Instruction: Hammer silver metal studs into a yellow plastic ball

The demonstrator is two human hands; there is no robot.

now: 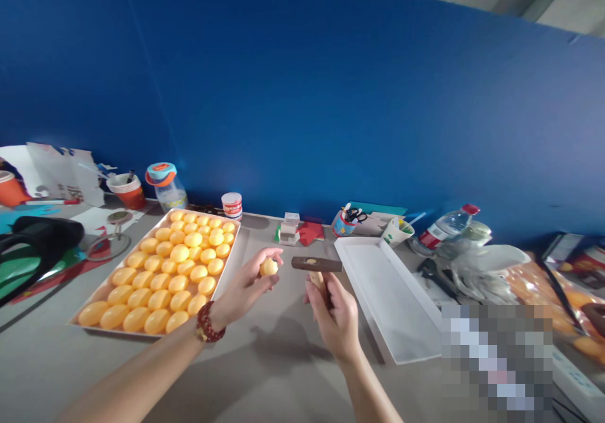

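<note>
My left hand (246, 287), with a dark red bead bracelet at the wrist, is closed on a yellow egg-shaped ball (268, 267) held above the grey table. My right hand (334, 312) grips the wooden handle of a small hammer (316, 264), whose dark head lies level, just right of the ball. A white tray (225, 272) filled with several rows of the same yellow balls sits to the left of my left hand. To the right of the hammer lies an empty white tray (392, 297).
Along the blue wall stand a red cup (126, 191), a lidded bottle (165, 186), a small white jar (232, 206), paper blocks (289, 229), a pen cup (345, 222) and a water bottle (447, 226). A black bag (38, 237) lies far left; clutter fills the right side.
</note>
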